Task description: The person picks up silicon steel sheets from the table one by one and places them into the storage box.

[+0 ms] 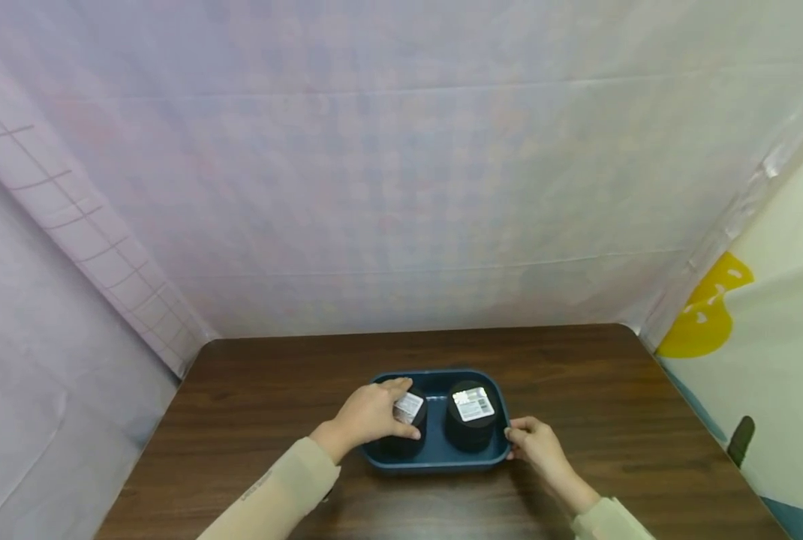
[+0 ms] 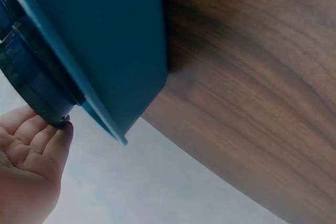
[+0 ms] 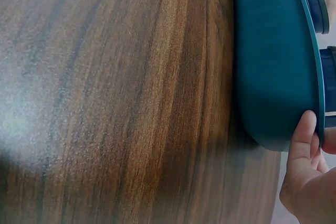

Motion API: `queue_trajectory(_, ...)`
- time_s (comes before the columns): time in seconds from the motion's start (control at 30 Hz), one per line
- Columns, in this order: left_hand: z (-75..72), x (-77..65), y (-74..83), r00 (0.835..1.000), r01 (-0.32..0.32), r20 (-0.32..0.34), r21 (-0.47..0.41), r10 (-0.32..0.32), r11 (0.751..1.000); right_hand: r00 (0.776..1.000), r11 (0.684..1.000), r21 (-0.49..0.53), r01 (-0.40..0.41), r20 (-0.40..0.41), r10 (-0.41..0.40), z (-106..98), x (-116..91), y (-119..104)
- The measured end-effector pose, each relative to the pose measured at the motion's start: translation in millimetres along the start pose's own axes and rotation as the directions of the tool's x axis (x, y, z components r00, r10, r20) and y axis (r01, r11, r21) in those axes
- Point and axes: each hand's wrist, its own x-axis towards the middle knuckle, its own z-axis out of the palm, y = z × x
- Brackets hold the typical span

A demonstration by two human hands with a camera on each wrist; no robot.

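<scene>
A blue rectangular tray (image 1: pixel 435 439) with rounded corners stands on the table and holds two black round tubs. The left tub (image 1: pixel 401 448) has a white label on its top, partly covered by my left hand (image 1: pixel 369 412). My left fingers and thumb grip this tub around its upper edge; in the left wrist view the fingertips press the side of its dark rim (image 2: pixel 50 111). The right tub (image 1: pixel 470 436) stands beside it, its white barcode label facing up. At the tray's right end, my right hand (image 1: pixel 538 448) pinches the rim between thumb and fingers.
The dark wood-grain table (image 1: pixel 273 397) extends around the tray on all sides. Behind it hangs a pale checked cloth wall (image 1: pixel 408 187). A white cloth (image 1: pixel 766 375) with yellow shapes hangs at the right, and a pale sheet (image 1: pixel 50 337) at the left.
</scene>
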Motion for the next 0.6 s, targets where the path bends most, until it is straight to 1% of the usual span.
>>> queue_trajectory(0.07,1.5,-0.9,-0.7,1.0,-0.018,-0.017,0.012,0.018,1.0,1.0,1.0,0.0,0.008,-0.013,-0.008,-1,6,9)
queue_trajectory(0.2,2.3,-2.4,-0.5,0.998,-0.039,-0.043,0.03,0.04,0.999,0.999,1.0,0.005,0.003,-0.032,-0.003,-1,10,13)
queue_trajectory(0.27,2.5,-3.0,-0.4,0.998,-0.041,-0.049,0.028,0.043,0.999,0.999,1.0,0.0,-0.008,-0.036,0.008,1,0,-2)
queue_trajectory(0.43,4.4,-5.4,0.2,0.998,-0.026,-0.063,-0.014,0.025,1.0,0.999,0.998,-0.066,0.015,-0.036,-0.017,10,-30,-46)
queue_trajectory(0.53,5.9,-7.1,0.7,0.997,-0.012,-0.071,-0.042,0.009,0.999,0.997,0.986,-0.158,0.048,-0.055,-0.057,12,-34,-50)
queue_trajectory(0.6,7.0,-8.0,0.8,0.997,-0.01,-0.078,-0.051,0.006,0.999,0.994,0.972,-0.225,0.072,-0.069,-0.09,13,-36,-50)
